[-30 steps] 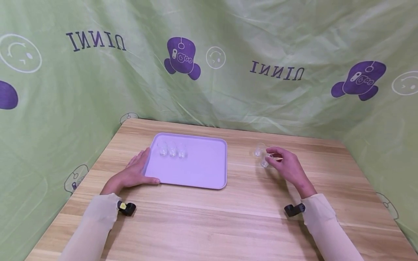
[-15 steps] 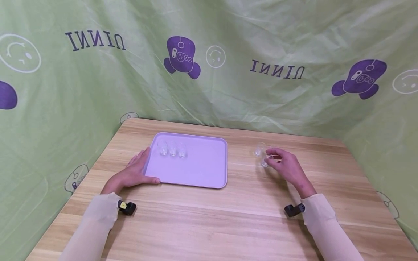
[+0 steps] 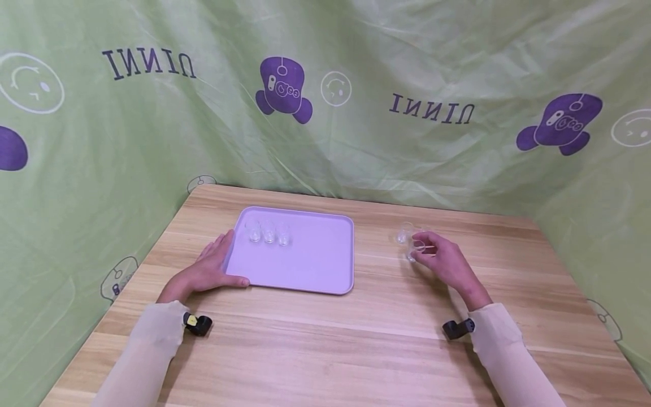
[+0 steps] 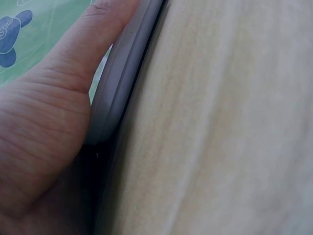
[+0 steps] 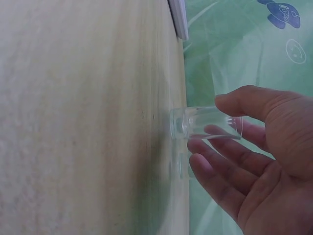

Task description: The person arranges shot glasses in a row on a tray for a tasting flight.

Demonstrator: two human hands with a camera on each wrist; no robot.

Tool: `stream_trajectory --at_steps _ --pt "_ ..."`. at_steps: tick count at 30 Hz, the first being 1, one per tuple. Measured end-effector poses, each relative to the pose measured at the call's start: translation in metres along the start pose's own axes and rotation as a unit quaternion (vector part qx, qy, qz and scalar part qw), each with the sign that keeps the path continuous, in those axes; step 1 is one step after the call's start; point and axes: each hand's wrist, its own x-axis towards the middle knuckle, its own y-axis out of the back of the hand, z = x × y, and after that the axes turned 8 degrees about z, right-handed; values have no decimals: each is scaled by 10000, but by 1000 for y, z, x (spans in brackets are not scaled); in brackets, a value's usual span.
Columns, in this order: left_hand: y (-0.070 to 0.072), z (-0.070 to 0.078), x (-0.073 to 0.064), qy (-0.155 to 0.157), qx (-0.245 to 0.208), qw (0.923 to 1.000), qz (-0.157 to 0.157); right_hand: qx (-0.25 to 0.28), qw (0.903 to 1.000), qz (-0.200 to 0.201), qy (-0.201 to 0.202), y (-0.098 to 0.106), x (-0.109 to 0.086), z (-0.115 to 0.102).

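In the head view my left hand (image 3: pixel 205 271) lies against the left front corner of a lilac tray (image 3: pixel 305 268), fingers straight along its side and thumb at the front edge. The left wrist view shows that thumb (image 4: pixel 93 44) against the tray's outer wall (image 4: pixel 122 63). Three clear shot glasses (image 3: pixel 269 234) stand in a row on the tray, toward its back left. To the right of the tray, my right hand (image 3: pixel 445 260) holds another shot glass (image 5: pixel 208 122) between thumb and fingers. This glass is upright, its thick base right at the tabletop.
Another clear glass (image 3: pixel 403 234) stands just behind the held one, and a further rim shows partly hidden behind my right fingers. The wood-grain table (image 3: pixel 325 350) runs back to a green printed curtain (image 3: pixel 356 152) at the back and sides.
My right thumb and fingers have shifted slightly around the shot glass, with the thumb a little lower. The left hand, tray and three glasses on it have stayed put.
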Motion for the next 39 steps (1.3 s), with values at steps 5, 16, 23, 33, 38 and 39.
stream_trajectory --at_steps 5,16,23,33,38,39 --pt "-1 0 1 -58 -7 10000 31 -40 9999 -111 -77 -1 0 1" --pt "0 -2 1 -30 26 10000 8 -108 9997 -151 -166 -4 -1 4" --pt "0 0 0 -26 30 10000 34 -152 9998 -94 -93 -4 0 5" --pt "-1 0 1 -13 84 10000 39 -224 9997 69 17 -5 -1 5" --pt "0 -1 1 -19 65 10000 32 -192 9996 139 168 -6 -1 3" --pt "0 -1 1 -25 56 10000 34 -181 9996 147 177 -7 0 2"
